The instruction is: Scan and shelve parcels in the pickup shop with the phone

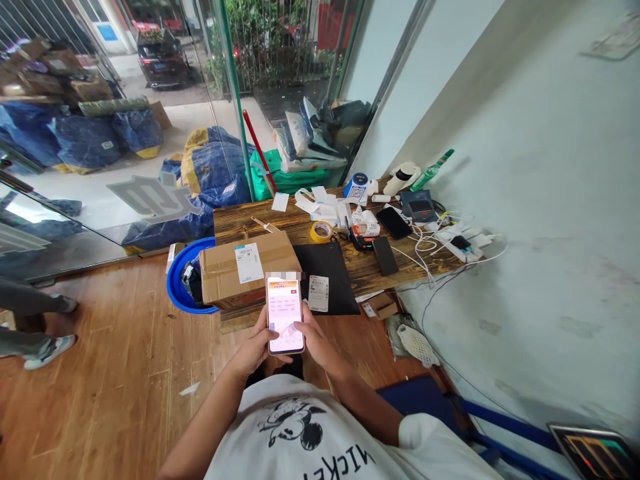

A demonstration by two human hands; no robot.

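Observation:
Between my two hands a lit smartphone [285,317] is held upright in front of my body, its screen showing a mostly pink and white page. My left hand [254,348] grips the phone's left edge, with the thumb over the lower screen. On the other edge, my right hand [317,339] is closed round the phone, and its thumb lies on the glass. Just beyond the phone, a cardboard box [220,270] with a white shipping label [249,262] sits on the wooden table [235,219]. A black mailer bag [336,267] lies right of the box.
Yellow tape [321,231], a black phone [394,222], a label printer [419,205] and white cables [425,247] crowd the table's right side. A blue tub [175,287] stands at the left. Another person's shoe [50,351] shows on the floor.

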